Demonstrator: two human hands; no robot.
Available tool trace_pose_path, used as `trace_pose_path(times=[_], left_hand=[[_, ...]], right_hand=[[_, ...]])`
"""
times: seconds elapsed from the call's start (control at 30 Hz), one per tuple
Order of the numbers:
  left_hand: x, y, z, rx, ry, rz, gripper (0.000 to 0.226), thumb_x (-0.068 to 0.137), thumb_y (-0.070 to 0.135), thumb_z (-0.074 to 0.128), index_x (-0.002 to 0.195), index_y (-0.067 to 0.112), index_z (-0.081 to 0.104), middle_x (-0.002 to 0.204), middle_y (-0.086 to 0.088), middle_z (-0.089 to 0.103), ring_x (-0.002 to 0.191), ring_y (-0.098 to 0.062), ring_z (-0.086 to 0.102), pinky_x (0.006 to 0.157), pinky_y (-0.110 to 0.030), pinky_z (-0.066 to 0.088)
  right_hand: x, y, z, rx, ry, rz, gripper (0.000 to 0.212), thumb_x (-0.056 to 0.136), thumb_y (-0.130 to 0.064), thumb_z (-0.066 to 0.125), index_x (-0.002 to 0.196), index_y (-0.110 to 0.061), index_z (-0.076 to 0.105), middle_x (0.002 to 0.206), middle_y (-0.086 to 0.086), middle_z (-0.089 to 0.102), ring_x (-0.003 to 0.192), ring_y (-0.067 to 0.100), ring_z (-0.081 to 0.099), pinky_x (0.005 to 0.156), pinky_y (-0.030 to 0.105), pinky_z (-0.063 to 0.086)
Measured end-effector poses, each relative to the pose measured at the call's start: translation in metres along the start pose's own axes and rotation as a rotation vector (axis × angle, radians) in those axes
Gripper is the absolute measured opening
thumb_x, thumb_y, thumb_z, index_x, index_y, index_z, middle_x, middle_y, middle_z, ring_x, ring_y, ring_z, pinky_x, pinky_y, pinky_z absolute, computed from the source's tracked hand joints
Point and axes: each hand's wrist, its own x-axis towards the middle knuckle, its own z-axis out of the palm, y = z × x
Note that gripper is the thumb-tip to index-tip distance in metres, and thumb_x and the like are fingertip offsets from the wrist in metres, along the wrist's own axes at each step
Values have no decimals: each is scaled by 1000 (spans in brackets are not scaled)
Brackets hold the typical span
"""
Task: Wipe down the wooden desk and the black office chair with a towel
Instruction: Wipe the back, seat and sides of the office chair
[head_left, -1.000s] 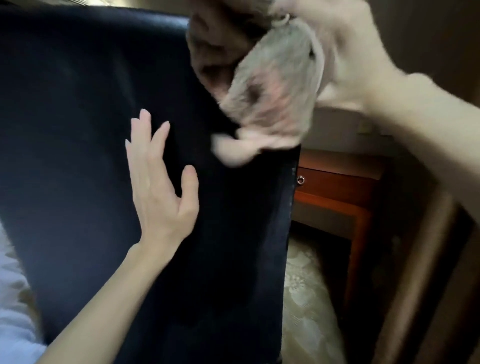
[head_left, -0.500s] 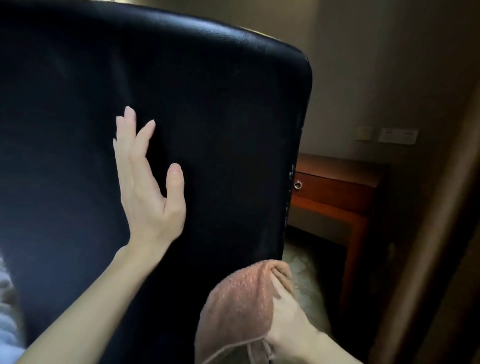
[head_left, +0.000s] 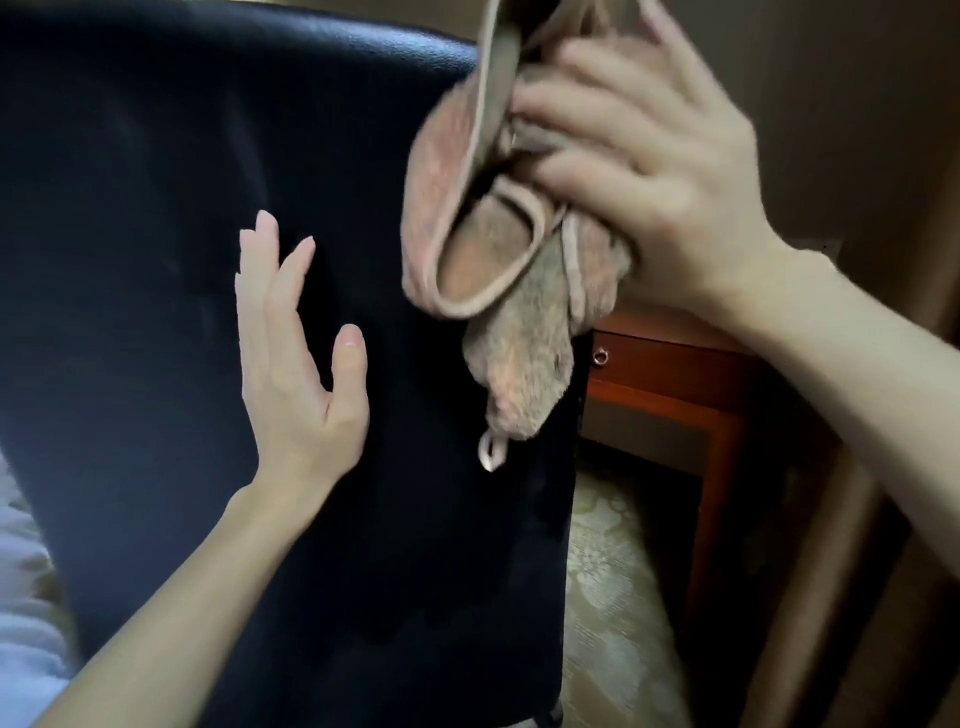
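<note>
- The left hand lies flat on the back of the black office chair. Its fingers are straight and nearly together, with the thumb spread aside. It appears to brace the backrest, a sound way to stop the chair turning under the wipe.
- Up and to the right of those fingertips, the right hand has its fingers curled round a bunched pink towel. It clamps the towel beside the chair's top right corner. Loose folds and a small loop hang below the fingers.
- The step in hand looks to be wiping the backrest. A flatter pad of towel under the fingers would cover more than the dangling bunch. Long overlapping strokes from the top edge downward would suit.
- The chair's right edge runs down just below the right fingers, and each stroke should carry past it so the seam gets cleaned.
- Beyond that edge, behind the hanging towel, stands the wooden desk, not yet being wiped. The gap between chair and desk looks narrow, so the right arm has little room there.
- Under the desk lies patterned carpet, which offers room to step round.
</note>
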Motion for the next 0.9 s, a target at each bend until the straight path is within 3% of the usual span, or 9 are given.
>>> trace_pose_path(times=[0.17, 0.3, 0.33, 0.43, 0.5, 0.57, 0.63, 0.7, 0.9], left_hand=[[0, -2, -2, -3, -9, 10, 52, 105, 13, 45, 153, -3, 37, 167, -24, 22, 159, -35, 15, 126, -57, 19], [-3, -9, -7, 12, -6, -10, 51, 104, 11, 46, 153, -2, 39, 168, -20, 24, 159, -30, 15, 126, -57, 19], [-6, -10, -9, 19, -15, -19, 51, 103, 10, 46, 153, -1, 39, 168, -19, 23, 159, -29, 14, 126, -58, 19], [-12, -11, -8, 37, -34, -20, 52, 103, 10, 46, 154, 0, 38, 169, -17, 22, 160, -28, 13, 127, -58, 16], [-15, -10, -6, 48, -44, -1, 53, 103, 11, 46, 154, -1, 37, 169, -19, 22, 160, -29, 12, 128, -54, 12], [-17, -7, -2, 57, -57, 13, 54, 103, 10, 47, 154, 0, 37, 169, -19, 21, 160, -30, 12, 129, -49, 10], [-17, -4, 1, 54, -69, 12, 54, 102, 9, 48, 154, 0, 37, 169, -20, 21, 160, -30, 12, 129, -46, 8], [-16, 0, 2, 53, -80, 13, 53, 103, 9, 47, 154, 0, 38, 169, -20, 22, 160, -30, 12, 129, -46, 8], [-16, 0, -8, 45, -123, 54, 51, 101, 10, 50, 150, -4, 42, 167, -19, 27, 158, -31, 19, 128, -53, 17]], right_hand=[[-30, -48, 26, 121, 95, 229, 23, 88, -26, 72, 101, -9, 79, 120, 14, 73, 117, 37, 66, 105, 66, 41], [-92, -145, 45, 394, -60, 681, 44, 103, -65, 35, 125, -32, 53, 120, 0, 58, 110, 20, 59, 95, 52, 57], [-116, -173, 47, 463, -77, 678, 39, 104, -64, 35, 129, -36, 45, 128, -3, 54, 119, 15, 57, 101, 48, 52], [-217, -255, 47, 441, -273, 237, 28, 102, -34, 54, 128, -28, 61, 137, -1, 53, 142, 21, 46, 124, 52, 23], [-262, -281, 40, 416, -527, 4, 32, 79, -38, 74, 110, -29, 71, 121, -4, 59, 127, 23, 51, 124, 54, 17], [-260, -276, 32, 423, -606, -103, 36, 70, -37, 77, 104, -29, 69, 107, -7, 60, 114, 20, 50, 117, 56, 28], [-238, -250, 34, 349, -425, -96, 14, 89, -14, 62, 98, -22, 56, 94, -4, 51, 100, 19, 47, 110, 60, 39], [-205, -206, 36, 330, -224, 38, 14, 102, -6, 53, 96, -18, 56, 98, 0, 48, 97, 20, 51, 117, 61, 34], [-75, -86, 40, 184, -33, 102, 7, 90, -10, 78, 95, -6, 79, 111, 18, 74, 107, 40, 69, 108, 68, 40]])
